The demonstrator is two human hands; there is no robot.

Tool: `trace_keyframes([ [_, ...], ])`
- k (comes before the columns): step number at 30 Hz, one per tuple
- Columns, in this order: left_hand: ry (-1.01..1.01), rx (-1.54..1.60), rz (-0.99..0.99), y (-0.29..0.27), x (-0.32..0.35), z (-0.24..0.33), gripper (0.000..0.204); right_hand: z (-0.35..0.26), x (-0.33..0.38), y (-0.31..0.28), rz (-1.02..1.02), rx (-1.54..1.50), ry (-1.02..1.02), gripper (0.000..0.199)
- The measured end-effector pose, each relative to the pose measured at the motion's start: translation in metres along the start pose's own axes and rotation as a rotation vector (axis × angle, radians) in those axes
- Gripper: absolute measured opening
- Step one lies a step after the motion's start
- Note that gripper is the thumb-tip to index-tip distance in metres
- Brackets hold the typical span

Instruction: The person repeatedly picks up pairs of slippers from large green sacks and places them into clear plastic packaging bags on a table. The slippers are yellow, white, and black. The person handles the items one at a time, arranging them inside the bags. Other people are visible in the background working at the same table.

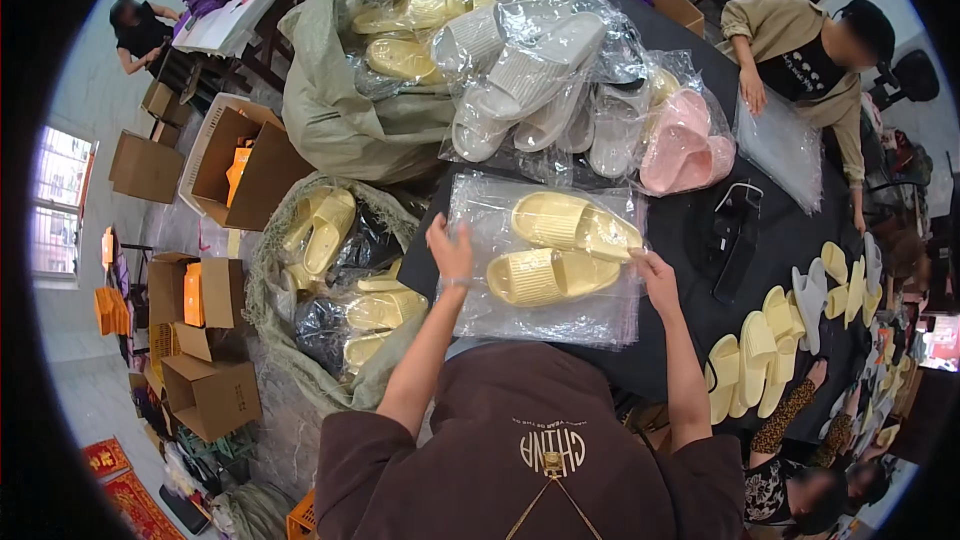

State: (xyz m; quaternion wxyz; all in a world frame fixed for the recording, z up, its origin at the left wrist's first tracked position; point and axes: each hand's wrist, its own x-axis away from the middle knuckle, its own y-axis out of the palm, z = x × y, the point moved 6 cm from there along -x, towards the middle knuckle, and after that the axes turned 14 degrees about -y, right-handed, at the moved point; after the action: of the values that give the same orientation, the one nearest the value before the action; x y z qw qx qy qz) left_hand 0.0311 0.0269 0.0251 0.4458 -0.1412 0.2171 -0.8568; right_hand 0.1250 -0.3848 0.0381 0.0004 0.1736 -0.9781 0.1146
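Observation:
A pair of pale yellow slippers (555,275) lies in front of me on a stack of clear plastic bags (480,323). The two overlap at their right ends. Whether they lie on the top bag or inside it, I cannot tell. My right hand (655,278) pinches the right end of the pair, by the upper slipper's tip. Beside the stack's left edge is my left hand (452,252), fingers apart and holding nothing. Bagged grey slippers (540,65) and bagged pink slippers (686,145) are heaped beyond the stack.
Green woven sacks (335,105) with bagged slippers stand left and far left. A black tape dispenser-like object (737,240) is right of the stack. More loose slippers (760,350) line the table's right side. Across the table, a person's hand (752,92) touches more clear bags (780,155).

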Motion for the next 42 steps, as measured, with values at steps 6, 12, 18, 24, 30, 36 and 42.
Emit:
trace_keyframes([
  [6, -0.308, -0.314, -0.149, -0.044, 0.095, -0.079, 0.053, -0.040, -0.024, 0.038, -0.256, 0.403, -0.372, 0.036],
  [12, -0.512, -0.051, -0.312, -0.046, 0.103, -0.085, 0.041, -0.036, -0.057, 0.085, -0.540, 0.779, -0.689, 0.036],
  [18, -0.372, -0.048, -0.343, -0.045, 0.106, -0.080, 0.023, -0.017, -0.047, 0.101, -0.501, 0.912, -1.039, 0.028],
  [24, -0.331, -0.087, -0.331, -0.036, 0.094, -0.098, 0.018, -0.028, -0.055, 0.121, -0.631, 0.800, -0.769, 0.021],
  [30, -0.295, -0.070, -0.337, -0.033, 0.092, -0.110, 0.019, -0.046, -0.046, 0.151, -0.784, 0.712, -0.741, 0.030],
  [36, -0.447, 0.018, -0.344, -0.047, 0.094, -0.089, 0.024, -0.001, -0.044, 0.159, -0.615, 0.738, -0.650, 0.043],
  [42, -0.647, -0.091, -0.511, -0.065, 0.105, -0.114, 0.029, -0.019, -0.043, 0.171, -0.630, 0.850, -0.715, 0.044],
])
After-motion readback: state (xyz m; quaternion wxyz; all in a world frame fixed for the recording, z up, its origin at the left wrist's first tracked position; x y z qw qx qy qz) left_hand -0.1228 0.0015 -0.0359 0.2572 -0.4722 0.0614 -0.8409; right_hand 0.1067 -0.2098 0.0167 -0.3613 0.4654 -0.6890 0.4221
